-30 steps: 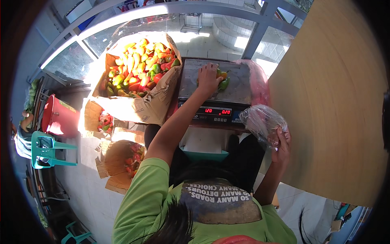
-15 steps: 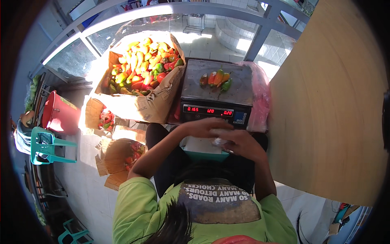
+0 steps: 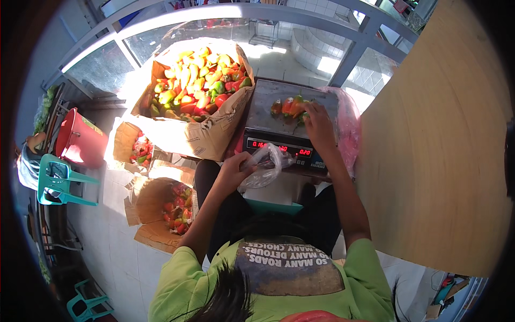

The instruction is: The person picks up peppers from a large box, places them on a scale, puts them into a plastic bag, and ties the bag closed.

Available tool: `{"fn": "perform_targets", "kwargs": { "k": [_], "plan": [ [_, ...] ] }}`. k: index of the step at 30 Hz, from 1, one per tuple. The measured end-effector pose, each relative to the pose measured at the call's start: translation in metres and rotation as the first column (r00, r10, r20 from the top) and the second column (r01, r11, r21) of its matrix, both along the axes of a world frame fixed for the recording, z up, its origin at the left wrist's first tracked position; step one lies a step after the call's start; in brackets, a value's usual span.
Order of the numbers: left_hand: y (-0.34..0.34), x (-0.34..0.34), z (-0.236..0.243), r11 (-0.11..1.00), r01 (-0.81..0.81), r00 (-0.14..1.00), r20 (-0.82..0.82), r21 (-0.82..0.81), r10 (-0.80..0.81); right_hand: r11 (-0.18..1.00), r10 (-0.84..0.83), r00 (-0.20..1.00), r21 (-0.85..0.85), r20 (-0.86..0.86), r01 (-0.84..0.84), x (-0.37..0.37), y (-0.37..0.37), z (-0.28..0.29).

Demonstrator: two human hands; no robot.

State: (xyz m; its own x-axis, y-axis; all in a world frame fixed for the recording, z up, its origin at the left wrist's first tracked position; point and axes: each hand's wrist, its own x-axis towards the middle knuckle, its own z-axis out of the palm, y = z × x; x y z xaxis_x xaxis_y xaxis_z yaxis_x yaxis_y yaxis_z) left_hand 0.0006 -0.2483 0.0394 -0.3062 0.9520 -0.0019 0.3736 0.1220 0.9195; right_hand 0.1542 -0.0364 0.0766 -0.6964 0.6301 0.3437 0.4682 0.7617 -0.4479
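A thin clear plastic bag (image 3: 264, 173) hangs from my left hand (image 3: 236, 170), its mouth spread into a loop in front of the scale's display. My left fingers are closed on its edge. On the metal plate of the digital scale (image 3: 268, 99) lies a small group of red, orange and green peppers (image 3: 287, 106). My right hand (image 3: 318, 126) reaches over the plate, its fingers curled down onto the green pepper at the group's right side. The hand mostly covers that pepper.
A large paper-lined box of peppers (image 3: 198, 131) stands left of the scale. Smaller cartons (image 3: 153, 233) with peppers sit on the floor below it. A pink plastic bag (image 3: 350, 131) lies along the scale's right side, beside a wooden panel (image 3: 429, 161). Far left are a red bucket (image 3: 83, 140) and green chair (image 3: 59, 180).
My hands were together in front of the scale and have parted. The left now holds the bag with its mouth open; the right has moved forward onto the peppers.
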Motion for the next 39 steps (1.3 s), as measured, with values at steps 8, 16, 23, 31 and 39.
{"fn": "perform_targets", "kwargs": {
  "k": [8, 16, 23, 31, 39],
  "plan": [
    [-0.010, 0.002, -0.005, 0.997, -0.074, 0.997, -0.009, 0.003, 0.074, 0.915, 0.100, 0.971, 0.362, 0.216, -0.175, -0.027, 0.073, -0.059],
    [-0.010, 0.005, -0.006, 0.989, -0.147, 0.989, -0.005, -0.024, 0.147, 0.965, 0.103, 0.991, 0.231, 0.090, -0.121, -0.038, 0.089, -0.058],
    [-0.009, 0.004, -0.017, 0.963, -0.259, 0.956, -0.120, 0.072, 0.266, 0.944, -0.327, 0.911, -0.046, -0.250, 0.326, -0.020, 0.087, -0.041],
    [-0.006, 0.005, -0.009, 0.971, -0.237, 0.967, -0.092, -0.008, 0.236, 0.988, 0.122, 0.983, 0.078, 0.134, -0.133, 0.000, 0.090, -0.065],
    [-0.004, 0.006, -0.003, 0.974, -0.225, 0.972, -0.072, -0.030, 0.223, 0.990, 0.074, 0.954, 0.096, 0.289, -0.106, -0.006, 0.087, -0.069]
  ]
}}
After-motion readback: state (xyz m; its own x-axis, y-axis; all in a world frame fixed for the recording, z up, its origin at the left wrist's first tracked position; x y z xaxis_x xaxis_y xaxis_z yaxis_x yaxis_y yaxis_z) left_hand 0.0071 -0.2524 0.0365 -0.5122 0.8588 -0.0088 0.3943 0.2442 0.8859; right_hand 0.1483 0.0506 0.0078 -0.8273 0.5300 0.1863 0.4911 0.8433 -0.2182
